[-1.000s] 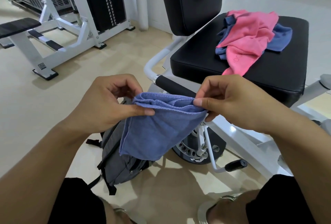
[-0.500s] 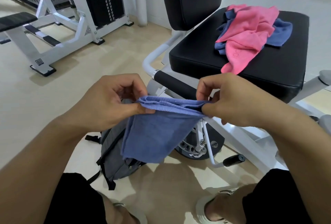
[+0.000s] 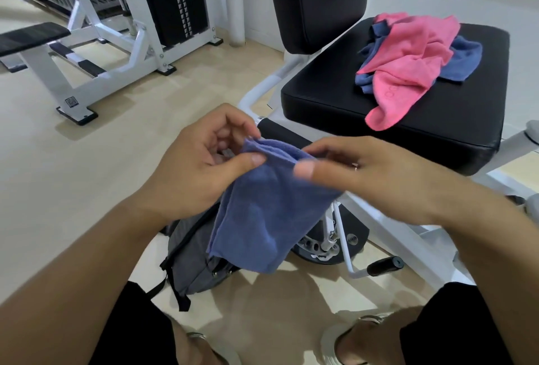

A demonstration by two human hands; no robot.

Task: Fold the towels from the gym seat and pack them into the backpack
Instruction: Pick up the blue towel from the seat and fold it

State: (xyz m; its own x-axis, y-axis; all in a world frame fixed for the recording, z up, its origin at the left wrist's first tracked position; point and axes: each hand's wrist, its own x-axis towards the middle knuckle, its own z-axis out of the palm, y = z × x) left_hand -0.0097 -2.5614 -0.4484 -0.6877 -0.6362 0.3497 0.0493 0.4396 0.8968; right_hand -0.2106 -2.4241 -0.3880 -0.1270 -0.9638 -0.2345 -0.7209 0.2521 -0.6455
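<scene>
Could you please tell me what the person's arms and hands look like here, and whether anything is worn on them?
Both forearms are bare, with no sleeves, gloves or watch in view. The left hand wears nothing visible. The right hand shows a small glint on one finger that may be a ring, though motion blur leaves that unclear.

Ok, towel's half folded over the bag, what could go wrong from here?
1. The right hand looks blurred, its grip unclear; if only the left hand pinches the folded blue-purple towel, the fold may fall open.
2. The grey fabric backpack sits mostly hidden beneath the towel, so its opening can't be judged.
</scene>
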